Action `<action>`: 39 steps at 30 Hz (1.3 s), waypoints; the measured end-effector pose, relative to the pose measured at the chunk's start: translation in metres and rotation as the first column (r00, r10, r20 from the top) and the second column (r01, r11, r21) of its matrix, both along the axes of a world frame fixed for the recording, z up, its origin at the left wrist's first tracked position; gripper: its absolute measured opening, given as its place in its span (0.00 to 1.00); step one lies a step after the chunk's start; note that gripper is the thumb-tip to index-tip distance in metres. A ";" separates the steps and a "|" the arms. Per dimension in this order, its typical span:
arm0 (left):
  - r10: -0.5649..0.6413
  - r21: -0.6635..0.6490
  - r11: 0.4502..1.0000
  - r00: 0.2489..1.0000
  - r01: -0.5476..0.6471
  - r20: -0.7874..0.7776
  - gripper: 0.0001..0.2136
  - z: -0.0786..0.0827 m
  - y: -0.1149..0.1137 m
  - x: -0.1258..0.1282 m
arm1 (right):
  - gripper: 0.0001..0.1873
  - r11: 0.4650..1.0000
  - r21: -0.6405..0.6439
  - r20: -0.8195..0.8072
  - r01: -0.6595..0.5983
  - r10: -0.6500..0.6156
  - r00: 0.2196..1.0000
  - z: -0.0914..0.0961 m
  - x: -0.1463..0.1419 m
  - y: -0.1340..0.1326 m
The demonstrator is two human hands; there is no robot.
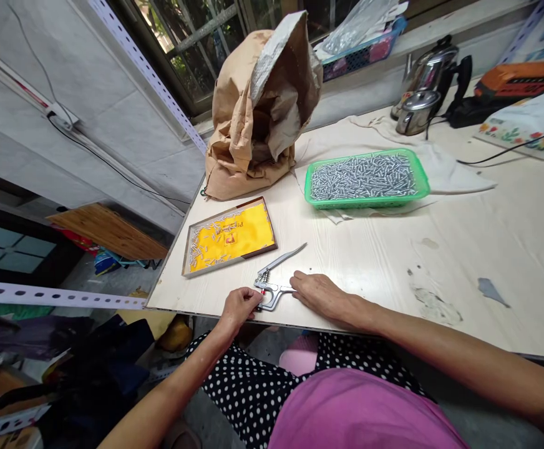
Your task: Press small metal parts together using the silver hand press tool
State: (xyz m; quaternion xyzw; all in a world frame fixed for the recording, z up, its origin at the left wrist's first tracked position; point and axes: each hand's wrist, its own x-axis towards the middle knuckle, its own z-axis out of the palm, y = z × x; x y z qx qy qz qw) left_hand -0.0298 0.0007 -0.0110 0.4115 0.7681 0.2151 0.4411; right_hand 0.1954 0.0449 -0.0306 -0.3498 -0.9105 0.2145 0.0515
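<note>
A grey metal spring-loaded clamp (276, 293) lies near the table's front edge, its long upper lever (285, 257) swung up and away to the right. A small coil spring sits between the lever and the body, and a small red part shows below it. My left hand (240, 308) is closed in a pinch at the clamp's left end, by the red part; whatever is between those fingertips is hidden. With its forearm over the table, my right hand (316, 292) has its fingers closed on the tip of the clamp's lower handle.
Behind the clamp is a shallow box (229, 267) with a yellow bottom and small metal pins. Many similar pins fill a green basket (368, 202) farther back. A brown paper bag (234, 125) stands by the window. Kettles (419, 109) and an orange device (518, 78) are back right.
</note>
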 end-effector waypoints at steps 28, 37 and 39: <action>0.115 -0.059 0.992 0.993 -0.115 0.000 0.08 0.005 0.000 0.010 | 0.42 0.982 0.179 -0.107 0.063 -0.044 0.993 0.002 0.019 0.023; 0.120 -0.047 0.992 0.993 -0.120 -0.011 0.06 0.002 -0.002 0.009 | 0.53 0.994 0.107 0.052 -0.036 0.030 0.998 0.004 0.013 0.047; 0.121 -0.042 0.992 0.993 -0.121 -0.011 0.06 0.001 -0.002 0.009 | 0.50 0.994 0.108 0.052 -0.030 0.025 0.998 0.008 0.012 0.044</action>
